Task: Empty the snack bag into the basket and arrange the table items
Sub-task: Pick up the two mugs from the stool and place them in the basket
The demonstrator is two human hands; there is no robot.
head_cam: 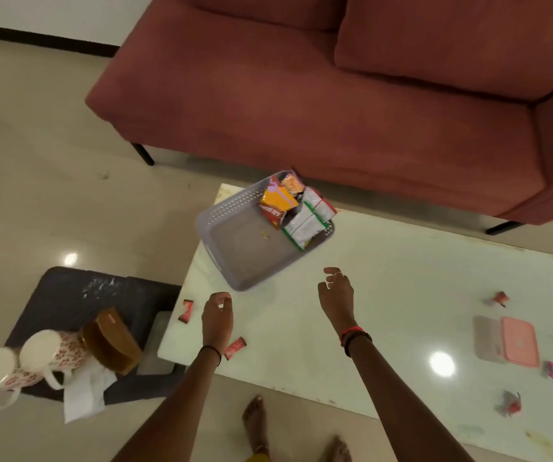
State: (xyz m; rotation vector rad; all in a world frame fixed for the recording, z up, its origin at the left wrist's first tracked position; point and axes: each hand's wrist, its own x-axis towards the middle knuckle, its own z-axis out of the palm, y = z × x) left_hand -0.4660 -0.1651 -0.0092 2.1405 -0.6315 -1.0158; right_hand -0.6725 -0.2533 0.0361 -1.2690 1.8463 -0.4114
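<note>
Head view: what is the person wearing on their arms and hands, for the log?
Both forearms are bare, with no sleeves in view. The left hand has a thin black band at the wrist. The right hand has a red band beside a black beaded bracelet on its wrist, and what looks like a thin ring on one finger.

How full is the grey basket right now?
Partly full: snack packets are bunched at the far end of the basket, and its near floor is bare.

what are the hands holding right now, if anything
Nothing. The left hand and the right hand both hover open over the table, just short of the basket, touching neither it nor the small red wrappers.
</note>
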